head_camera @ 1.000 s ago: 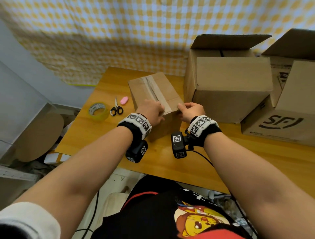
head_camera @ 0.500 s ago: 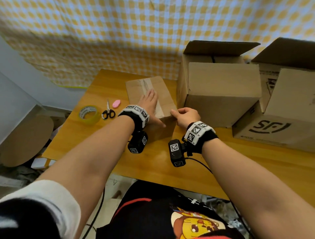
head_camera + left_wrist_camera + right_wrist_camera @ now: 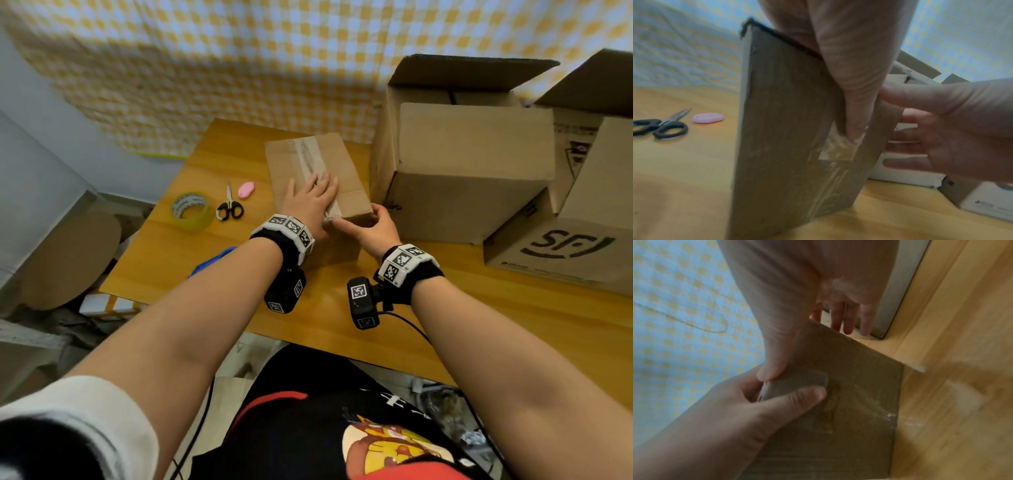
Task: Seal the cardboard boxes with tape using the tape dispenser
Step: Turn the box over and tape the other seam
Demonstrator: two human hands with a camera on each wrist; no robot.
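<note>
Yellow-checked cloth hangs behind a wooden surface (image 3: pixel 191 260) where the work is under way. On it the left hand (image 3: pixel 310 202) lies flat with straight fingers across the top of the small box (image 3: pixel 339 171), pressing down along the strip of tape (image 3: pixel 308 159) that runs over its centre seam; the left wrist view shows the thumb (image 3: pixel 855 113) bearing on the tape where it folds down the near face. The right hand (image 3: pixel 375 229) sits at the box's near right corner, thumb on the front face and fingers reaching round the side, loosely spread and steadying it without closing round anything.

The small box looks light and fairly stiff, so I judge it would slide under a hard rub unless braced at a corner, as the right hand is doing. Its tape looks thin and glossy, likely to wrinkle, and best smoothed with flat fingers from the seam outward.

Left of the box lie a pink cutter (image 3: pixel 246 189), scissors (image 3: pixel 228 205) and a roll of tape (image 3: pixel 191 210). A blue object (image 3: pixel 212 262), possibly the dispenser, peeks out beside the left forearm. To the right stand two larger open boxes (image 3: pixel 472 178), flaps up, not yet sealed.
</note>
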